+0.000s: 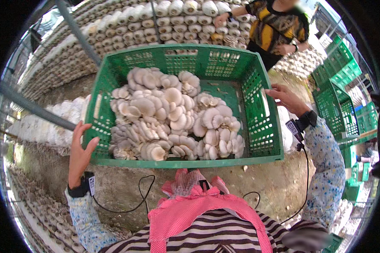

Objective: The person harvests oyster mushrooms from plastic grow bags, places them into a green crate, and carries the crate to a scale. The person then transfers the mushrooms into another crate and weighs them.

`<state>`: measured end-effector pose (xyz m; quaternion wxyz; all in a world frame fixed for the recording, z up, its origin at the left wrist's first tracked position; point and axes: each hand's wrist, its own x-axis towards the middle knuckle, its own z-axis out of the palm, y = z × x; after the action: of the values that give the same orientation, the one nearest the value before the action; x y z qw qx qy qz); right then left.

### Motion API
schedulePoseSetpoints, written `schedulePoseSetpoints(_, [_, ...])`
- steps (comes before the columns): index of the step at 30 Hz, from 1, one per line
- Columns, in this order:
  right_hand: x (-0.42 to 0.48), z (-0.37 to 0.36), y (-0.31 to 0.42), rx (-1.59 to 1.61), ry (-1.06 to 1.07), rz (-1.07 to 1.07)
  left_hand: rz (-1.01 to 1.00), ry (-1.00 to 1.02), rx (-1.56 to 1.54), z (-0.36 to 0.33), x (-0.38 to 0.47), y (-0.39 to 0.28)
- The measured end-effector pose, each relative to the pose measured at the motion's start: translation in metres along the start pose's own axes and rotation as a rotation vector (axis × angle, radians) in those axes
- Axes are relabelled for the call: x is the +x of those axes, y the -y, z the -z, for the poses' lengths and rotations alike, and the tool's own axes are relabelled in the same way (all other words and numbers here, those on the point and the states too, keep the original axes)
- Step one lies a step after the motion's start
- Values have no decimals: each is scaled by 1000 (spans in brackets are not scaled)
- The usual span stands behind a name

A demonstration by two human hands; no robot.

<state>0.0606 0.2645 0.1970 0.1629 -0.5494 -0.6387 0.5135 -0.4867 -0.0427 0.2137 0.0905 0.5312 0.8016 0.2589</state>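
A green plastic crate is held up before me, with pale grey oyster mushrooms in clusters over its left and middle part. Some bare crate floor shows at the back right. My left hand is at the crate's left side, thumb and a finger on the rim, the other fingers partly hidden. At the right side, my right hand grips the crate by the handle opening, thumb over the rim. Both wrists wear black straps with small devices and cables.
Stacked mushroom grow bags form a wall behind the crate. A co-worker stands at the back right, one hand by the bags. Green crates are stacked at the right. A metal pole crosses the left side, near the crate.
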Motion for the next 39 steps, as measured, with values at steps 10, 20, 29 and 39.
schedulePoseSetpoints(10, [-1,-23,17,402,179,-170,-8,-172,-214,3,4,21])
schedulePoseSetpoints(20, [-12,-20,18,283,111,-192,81,79,-317,53,-8,-2])
schedulePoseSetpoints(29, [-30,-9,-25,635,129,-143,344,392,-659,58,89,9])
schedulePoseSetpoints(39, [-61,-27,-30,645,-24,-194,561,535,-762,19,135,11])
